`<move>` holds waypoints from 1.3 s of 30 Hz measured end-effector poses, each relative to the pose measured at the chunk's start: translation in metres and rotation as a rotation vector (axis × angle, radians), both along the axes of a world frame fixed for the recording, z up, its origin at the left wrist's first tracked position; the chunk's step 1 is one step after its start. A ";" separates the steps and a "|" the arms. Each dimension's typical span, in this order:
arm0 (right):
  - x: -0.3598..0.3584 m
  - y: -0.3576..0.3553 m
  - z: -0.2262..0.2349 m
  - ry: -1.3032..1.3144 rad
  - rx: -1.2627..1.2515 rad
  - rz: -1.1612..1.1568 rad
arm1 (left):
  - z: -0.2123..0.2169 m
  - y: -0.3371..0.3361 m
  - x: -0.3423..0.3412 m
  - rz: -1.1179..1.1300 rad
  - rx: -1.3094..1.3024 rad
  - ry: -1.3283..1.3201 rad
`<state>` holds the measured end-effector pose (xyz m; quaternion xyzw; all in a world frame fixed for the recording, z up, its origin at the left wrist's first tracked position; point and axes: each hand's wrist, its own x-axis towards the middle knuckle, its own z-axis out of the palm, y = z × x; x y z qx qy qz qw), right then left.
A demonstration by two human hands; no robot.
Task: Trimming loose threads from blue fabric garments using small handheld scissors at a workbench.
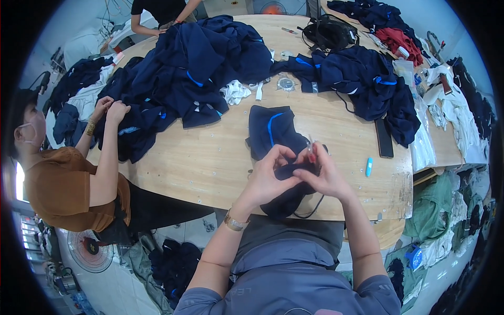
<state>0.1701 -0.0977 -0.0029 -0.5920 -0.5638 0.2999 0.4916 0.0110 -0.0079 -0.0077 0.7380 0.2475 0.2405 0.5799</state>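
While lying bunched at the near edge of the wooden worktop [210, 163], just in front of the body, being worked by both hands: a navy garment with a bright blue stripe [273, 137], its lower part spilling over the edge toward the lap. Left hand [268, 178], wearing a gold-coloured wristwatch [234, 221], curling its fingers together and pinching a fold of the dark cloth. Right hand [321, 173] pressing in against the left, fingertips closed on the same fold and seeming to be pinching a small pale tool [310, 143], too small for telling what kind. Dangling below the garment, a thin black cord [311, 211].

Lying to the right on the worktop, well apart from the hands: a small light-blue marker [369, 167] and a flat black phone [384, 137]. Spreading across the far half, a large heap of navy garments [194, 68] and a second heap [357, 73], with white cloth scraps [234, 92] between them.

Sitting at the left side, a person in a brown top [58, 189], handling navy cloth with both hands [109, 109]. Standing at the far end, another person in black [160, 10].
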 end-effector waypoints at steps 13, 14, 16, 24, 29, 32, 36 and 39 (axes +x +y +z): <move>0.044 -0.022 0.043 -0.350 0.617 -0.574 | 0.015 0.019 -0.019 0.422 0.483 0.300; 0.044 -0.026 0.046 -0.306 0.662 -0.605 | 0.033 0.022 -0.021 0.423 0.479 0.297; 0.040 -0.034 0.046 -0.209 0.702 -0.693 | 0.055 0.032 -0.028 0.202 0.148 0.260; 0.012 -0.025 -0.062 -0.227 0.386 -0.695 | -0.041 0.063 -0.032 0.312 -0.678 -0.243; 0.005 -0.053 -0.132 -0.344 0.145 -0.697 | -0.073 0.045 -0.034 0.549 0.798 0.354; 0.005 -0.054 -0.123 -0.317 0.079 -0.739 | -0.044 0.011 -0.025 0.455 0.203 0.230; 0.002 -0.050 -0.114 -0.335 0.187 -0.709 | -0.059 -0.004 -0.010 0.207 0.450 0.135; -0.003 -0.051 -0.105 -0.290 0.299 -0.715 | -0.076 -0.007 0.002 0.123 0.653 0.166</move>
